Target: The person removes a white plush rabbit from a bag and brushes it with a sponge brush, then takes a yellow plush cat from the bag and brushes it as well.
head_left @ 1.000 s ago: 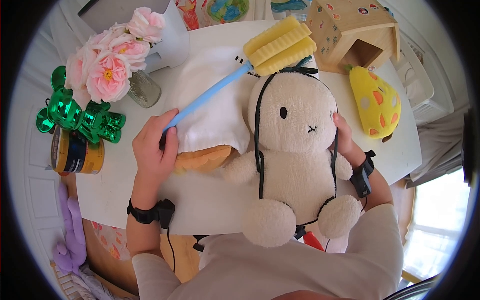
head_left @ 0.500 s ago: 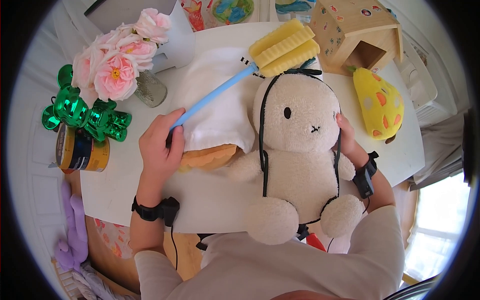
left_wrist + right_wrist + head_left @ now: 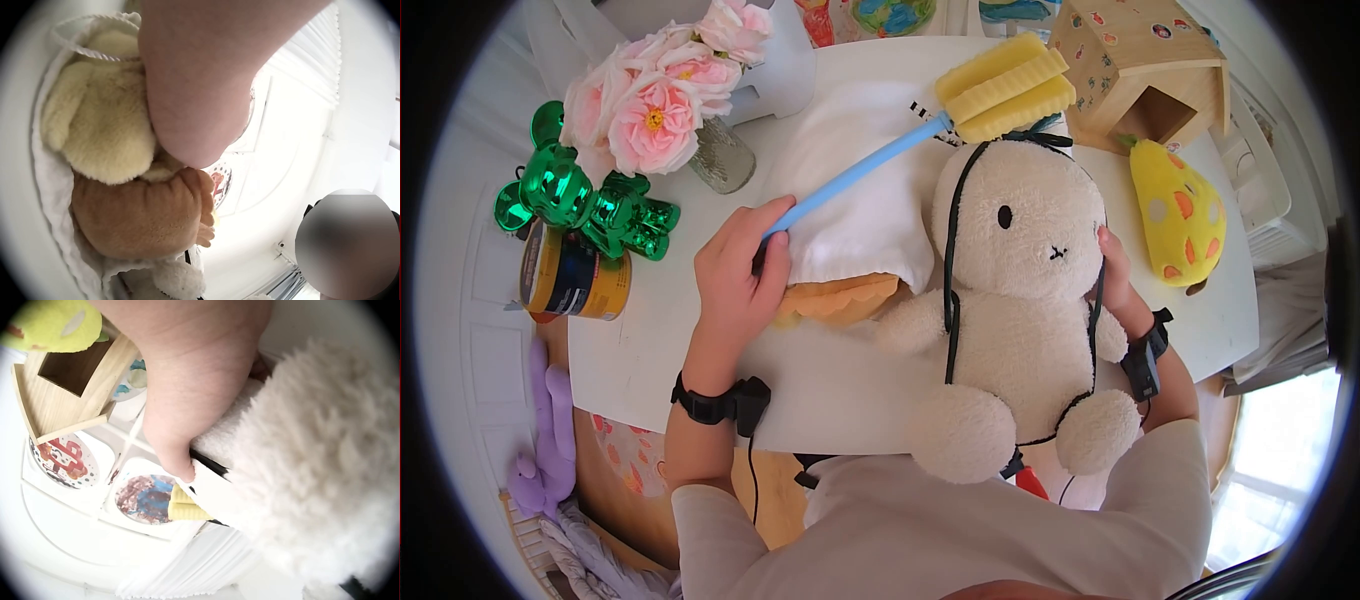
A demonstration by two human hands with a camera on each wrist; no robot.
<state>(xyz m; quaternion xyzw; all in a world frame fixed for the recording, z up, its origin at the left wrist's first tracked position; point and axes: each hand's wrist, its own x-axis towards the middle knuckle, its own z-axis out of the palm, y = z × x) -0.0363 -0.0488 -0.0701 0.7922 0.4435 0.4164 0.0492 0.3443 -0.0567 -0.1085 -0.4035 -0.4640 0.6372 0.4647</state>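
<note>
My left hand [image 3: 740, 265] grips the blue handle of a duster [image 3: 870, 165] with a ridged yellow head, slanting up to the right. Below the handle lies a white cloth bag [image 3: 855, 225], and a tan scalloped plush [image 3: 845, 298] pokes out of its mouth. From the left wrist, a cream plush [image 3: 109, 115] and the brown plush [image 3: 140, 215] show inside the bag. With its fingers at the side of the head, my right hand [image 3: 1115, 275] holds a white plush bunny [image 3: 1020, 340] with black cords. The duster's head is just above the bunny's.
A yellow spotted plush [image 3: 1175, 215] lies right of the bunny, before a wooden birdhouse [image 3: 1145, 85]. On the left stand pink flowers [image 3: 655, 110] in a glass vase [image 3: 725, 160], a shiny green bear figure [image 3: 595, 200] and a yellow-black tub [image 3: 575, 275]. The white table [image 3: 820, 400] ends near my body.
The whole scene has shifted right and slightly up in the head view. My left hand still holds the duster and my right hand still holds the bunny, with little change between them.
</note>
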